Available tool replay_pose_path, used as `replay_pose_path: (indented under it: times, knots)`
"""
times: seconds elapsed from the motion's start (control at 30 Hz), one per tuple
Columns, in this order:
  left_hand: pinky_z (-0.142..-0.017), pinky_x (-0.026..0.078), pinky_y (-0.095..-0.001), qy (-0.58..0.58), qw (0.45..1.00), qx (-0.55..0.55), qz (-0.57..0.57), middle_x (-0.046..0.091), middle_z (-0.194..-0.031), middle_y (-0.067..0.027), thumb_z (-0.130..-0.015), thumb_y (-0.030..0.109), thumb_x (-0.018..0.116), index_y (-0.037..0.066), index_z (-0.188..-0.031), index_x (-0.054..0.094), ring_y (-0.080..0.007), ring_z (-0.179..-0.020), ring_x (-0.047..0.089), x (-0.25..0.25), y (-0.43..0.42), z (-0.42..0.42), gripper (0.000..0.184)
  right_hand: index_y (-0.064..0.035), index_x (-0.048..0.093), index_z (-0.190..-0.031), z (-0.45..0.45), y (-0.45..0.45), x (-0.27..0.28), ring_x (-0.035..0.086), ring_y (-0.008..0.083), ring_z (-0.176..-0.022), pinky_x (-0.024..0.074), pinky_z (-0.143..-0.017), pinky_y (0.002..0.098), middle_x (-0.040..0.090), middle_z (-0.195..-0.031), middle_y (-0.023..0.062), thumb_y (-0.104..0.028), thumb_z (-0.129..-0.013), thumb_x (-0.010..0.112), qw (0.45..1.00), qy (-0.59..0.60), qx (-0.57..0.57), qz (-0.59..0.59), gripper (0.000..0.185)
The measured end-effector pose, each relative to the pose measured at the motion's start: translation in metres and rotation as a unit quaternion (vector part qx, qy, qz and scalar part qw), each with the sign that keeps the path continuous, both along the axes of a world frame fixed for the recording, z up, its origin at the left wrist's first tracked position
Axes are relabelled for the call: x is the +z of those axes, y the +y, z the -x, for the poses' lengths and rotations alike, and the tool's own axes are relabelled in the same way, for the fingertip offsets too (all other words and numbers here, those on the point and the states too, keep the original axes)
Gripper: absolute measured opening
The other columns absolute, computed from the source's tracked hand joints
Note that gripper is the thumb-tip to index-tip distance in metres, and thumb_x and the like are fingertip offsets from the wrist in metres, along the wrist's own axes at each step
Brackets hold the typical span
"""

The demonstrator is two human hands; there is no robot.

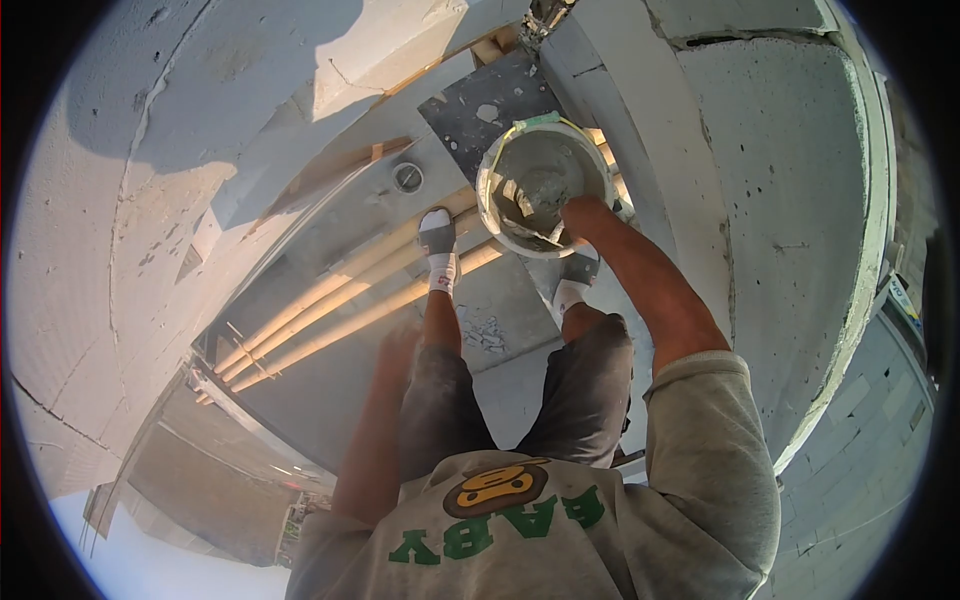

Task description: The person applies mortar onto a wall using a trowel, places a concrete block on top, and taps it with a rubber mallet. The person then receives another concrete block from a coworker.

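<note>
A round white bucket (pixel 487 205) with grey wet mortar (pixel 550 172) in it stands in front of my right foot. My right hand (pixel 585 218) is closed at the bucket's near right side, reaching over the rim. A flat, pale-edged piece shows beside its fingers in the mortar, but the bulk of what it grips is hidden. Some light, mortar-smeared pieces (pixel 518 197) lie at the left inside the bucket. My left hand (pixel 398 345) hangs beside my left knee, smeared by motion, so its fingers cannot be made out.
Several bamboo poles (pixel 345 285) run diagonally under my feet. A dark speckled board (pixel 490 112) lies beyond the bucket. A small round fitting (pixel 408 178) sits on the grey surface. Block walls (pixel 790 180) rise on both sides. Broken grey bits (pixel 485 332) lie below, between my legs.
</note>
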State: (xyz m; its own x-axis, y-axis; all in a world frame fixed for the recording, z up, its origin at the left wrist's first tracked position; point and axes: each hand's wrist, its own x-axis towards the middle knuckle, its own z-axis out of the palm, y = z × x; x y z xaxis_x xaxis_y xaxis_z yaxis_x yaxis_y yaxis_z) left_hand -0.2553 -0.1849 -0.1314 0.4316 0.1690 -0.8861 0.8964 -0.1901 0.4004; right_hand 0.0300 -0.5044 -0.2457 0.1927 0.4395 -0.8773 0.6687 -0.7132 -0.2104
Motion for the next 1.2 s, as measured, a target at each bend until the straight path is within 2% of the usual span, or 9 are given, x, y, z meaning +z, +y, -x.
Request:
replay_pose_path:
  times: [0.17, 0.47, 0.57, 0.63, 0.83, 0.9, 1.03, 1.17, 1.2]
  knots:
    - [-0.091, 0.042, -0.0331, -0.021, 1.000, -0.009, -0.015, 0.062, -0.116, -0.0145, -0.090, 0.037, 0.058, -0.003, -0.132, 0.049, -0.0218, -0.105, 0.059, 0.005, -0.004, 0.009, 0.059, -0.0071, 0.072, -0.089, 0.012, 0.012, 0.005, 0.068, 0.0264, -0.090, 0.0545, -0.077, 0.0369, 0.070, -0.093, 0.0139, -0.017, -0.066, 0.071, 0.991, -0.086, -0.099, -0.004, 0.025]
    - [-0.091, 0.042, -0.0322, 0.025, 0.997, 0.065, -0.032, 0.062, -0.114, -0.0152, -0.090, 0.036, 0.057, -0.004, -0.131, 0.049, -0.0224, -0.106, 0.059, 0.010, -0.020, -0.011, 0.058, -0.0042, 0.071, -0.093, -0.032, -0.002, 0.009, 0.068, 0.0311, -0.089, 0.0538, -0.078, 0.0394, 0.069, -0.094, 0.0178, -0.018, -0.065, 0.070, 0.991, -0.046, -0.117, -0.046, 0.031]
    - [-0.092, 0.042, -0.0326, 0.046, 0.994, 0.102, -0.011, 0.062, -0.115, -0.0150, -0.090, 0.036, 0.057, -0.004, -0.131, 0.050, -0.0220, -0.108, 0.057, 0.032, -0.036, -0.036, 0.057, -0.0007, 0.069, -0.098, -0.045, -0.006, 0.009, 0.067, 0.0321, -0.090, 0.0526, -0.079, 0.0397, 0.068, -0.096, 0.0208, -0.023, -0.065, 0.073, 0.985, 0.048, -0.163, 0.041, 0.040]
    - [-0.092, 0.042, -0.0326, 0.043, 0.996, 0.079, -0.012, 0.062, -0.115, -0.0148, -0.090, 0.036, 0.057, -0.004, -0.131, 0.050, -0.0219, -0.108, 0.057, 0.023, -0.033, -0.028, 0.057, -0.0001, 0.068, -0.102, -0.037, -0.031, -0.019, 0.066, 0.0322, -0.093, 0.0512, -0.081, 0.0393, 0.067, -0.099, 0.0223, -0.027, -0.063, 0.076, 0.947, 0.106, -0.302, -0.008, 0.049]
    - [-0.091, 0.042, -0.0315, 0.037, 0.998, 0.008, -0.044, 0.062, -0.113, -0.0147, -0.090, 0.037, 0.056, -0.005, -0.129, 0.051, -0.0219, -0.108, 0.058, 0.027, -0.031, -0.029, 0.057, -0.0004, 0.066, -0.108, 0.019, -0.056, -0.053, 0.066, 0.0311, -0.093, 0.0497, -0.081, 0.0373, 0.067, -0.098, 0.0223, -0.032, -0.064, 0.077, 0.874, 0.086, -0.472, -0.073, 0.055]
    - [-0.091, 0.043, -0.0319, 0.033, 0.997, 0.011, -0.065, 0.062, -0.112, -0.0160, -0.090, 0.035, 0.056, -0.005, -0.128, 0.052, -0.0216, -0.105, 0.059, 0.016, -0.022, -0.013, 0.056, -0.0028, 0.066, -0.107, 0.030, -0.058, -0.037, 0.065, 0.0245, -0.072, 0.0499, -0.066, 0.0376, 0.068, -0.087, 0.0162, -0.029, -0.067, 0.076, 0.823, 0.147, -0.539, -0.101, 0.048]
    - [-0.090, 0.044, -0.0323, 0.011, 0.998, 0.000, -0.058, 0.064, -0.110, -0.0163, -0.090, 0.034, 0.056, -0.006, -0.126, 0.053, -0.0204, -0.102, 0.060, 0.027, -0.020, -0.019, 0.054, -0.0039, 0.066, -0.106, 0.050, -0.065, 0.023, 0.059, 0.0170, -0.057, 0.0466, -0.052, 0.0342, 0.064, -0.074, 0.0096, -0.027, -0.072, 0.074, 0.712, 0.228, -0.662, -0.050, 0.042]
    - [-0.089, 0.044, -0.0317, -0.047, 0.991, -0.106, -0.061, 0.065, -0.106, -0.0130, -0.089, 0.031, 0.059, -0.006, -0.122, 0.056, -0.0179, -0.097, 0.060, 0.028, -0.009, -0.034, 0.049, -0.0042, 0.066, -0.108, 0.084, -0.084, 0.086, 0.059, 0.0173, -0.055, 0.0477, -0.053, 0.0317, 0.065, -0.075, 0.0106, -0.026, -0.073, 0.073, 0.673, 0.165, -0.710, -0.124, 0.042]
    - [-0.089, 0.044, -0.0313, -0.062, 0.988, -0.133, -0.051, 0.065, -0.106, -0.0121, -0.088, 0.030, 0.060, -0.005, -0.122, 0.057, -0.0181, -0.097, 0.060, 0.031, -0.005, -0.042, 0.048, -0.0046, 0.067, -0.107, 0.105, -0.094, 0.078, 0.059, 0.0167, -0.056, 0.0476, -0.054, 0.0312, 0.065, -0.074, 0.0099, -0.026, -0.073, 0.073, 0.712, 0.088, -0.665, -0.208, 0.040]
